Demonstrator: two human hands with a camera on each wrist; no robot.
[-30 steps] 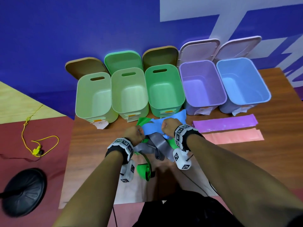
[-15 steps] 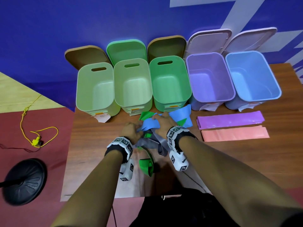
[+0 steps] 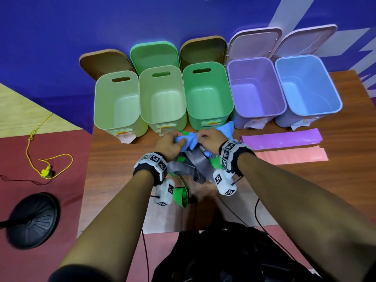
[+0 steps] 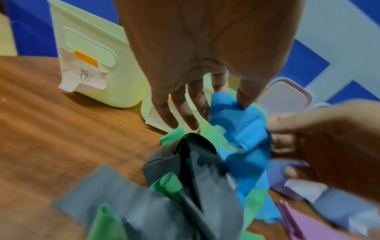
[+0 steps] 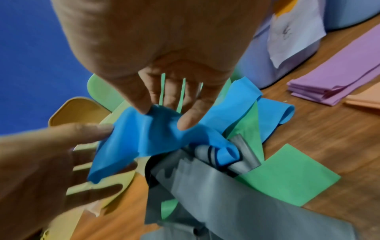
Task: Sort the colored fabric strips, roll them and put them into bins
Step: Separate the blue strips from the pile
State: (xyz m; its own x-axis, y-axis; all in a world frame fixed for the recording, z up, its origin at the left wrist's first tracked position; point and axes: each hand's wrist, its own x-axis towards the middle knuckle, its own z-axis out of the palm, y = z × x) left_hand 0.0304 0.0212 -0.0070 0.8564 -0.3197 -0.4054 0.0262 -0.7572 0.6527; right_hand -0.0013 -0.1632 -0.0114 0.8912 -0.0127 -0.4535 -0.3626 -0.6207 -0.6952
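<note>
A tangle of strips lies on the wooden table [image 3: 114, 171] before the bins: a blue strip [image 3: 190, 140] on top, a grey strip [image 3: 195, 165] and a green strip [image 3: 181, 195] beneath. My left hand [image 3: 173, 142] pinches the blue strip [image 4: 244, 128] at its left part. My right hand [image 3: 207, 136] pinches the same blue strip [image 5: 148, 134] between thumb and fingers. The grey strip [image 5: 205, 186] and green strip [image 5: 287, 177] hang tangled under it. A purple strip [image 3: 281, 140] and a pink strip [image 3: 291, 156] lie flat to the right.
Five open bins stand in a row at the back: three green [image 3: 116, 102] [image 3: 162, 96] [image 3: 209, 94], one purple [image 3: 256, 88], one blue [image 3: 309, 84], lids leaning on the blue wall. A black round stand base [image 3: 32, 219] and yellow cord [image 3: 48, 165] lie on the floor at left.
Both hands have moved a little forward toward the bins and closer together on the blue strip, lifting it from the tangle. The head view shifted slightly.
</note>
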